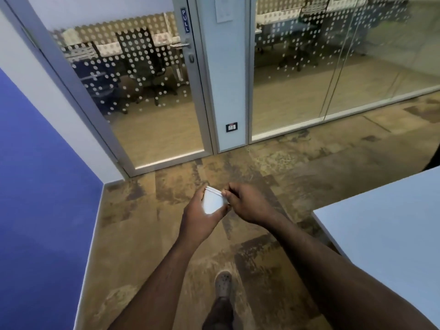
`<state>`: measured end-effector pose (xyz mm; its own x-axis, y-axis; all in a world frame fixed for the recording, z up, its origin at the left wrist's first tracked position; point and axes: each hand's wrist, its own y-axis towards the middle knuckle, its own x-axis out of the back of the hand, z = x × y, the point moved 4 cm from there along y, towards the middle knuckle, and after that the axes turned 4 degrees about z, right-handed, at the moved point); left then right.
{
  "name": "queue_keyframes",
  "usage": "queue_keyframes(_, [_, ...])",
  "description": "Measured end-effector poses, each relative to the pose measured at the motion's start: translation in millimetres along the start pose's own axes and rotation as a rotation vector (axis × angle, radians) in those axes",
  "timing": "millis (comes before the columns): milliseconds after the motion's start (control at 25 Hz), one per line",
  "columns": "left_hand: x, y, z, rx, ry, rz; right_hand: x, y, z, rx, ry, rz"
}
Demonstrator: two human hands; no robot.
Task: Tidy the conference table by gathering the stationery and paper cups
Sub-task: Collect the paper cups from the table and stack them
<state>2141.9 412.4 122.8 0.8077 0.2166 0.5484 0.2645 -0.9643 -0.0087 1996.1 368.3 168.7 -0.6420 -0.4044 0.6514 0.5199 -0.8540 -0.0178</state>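
floor (273,167): mottled brown carpet | glass door (142,91), dotted frosting | blue wall (35,175) left | white table (392,222) right

White paper cups (212,203), seemingly two or more nested, since doubled rims show at the top, are held in the air over the floor, tilted with the mouth pointing up and away. The left hand (198,215) grips the stack round its body from below and the left; the right hand (247,203) pinches the rim at its right edge, just beside the left thumb
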Motion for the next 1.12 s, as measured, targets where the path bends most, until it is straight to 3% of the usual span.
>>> queue_keyframes(200, [-39, 177, -13, -0.120, 0.022, 0.214, 47, 130, -62, -0.173, 0.028, -0.104])
queue_keyframes(480, [-155, 355, -110, -0.317, 0.034, 0.536, 179, 221, -159, -0.382, 0.030, -0.411])
queue_keyframes(800, [-346, 505, -212, -0.445, 0.023, 0.744, 333, 278, -307, -0.564, 0.083, -0.623])
queue_keyframes(960, [-447, 561, -296, -0.540, -0.032, 0.849, 434, 285, -364, -0.629, 0.092, -0.754])
queue_keyframes(1120, [-543, 572, -407, -0.720, -0.165, 0.965, 540, 252, -391, -0.692, -0.052, -0.968])
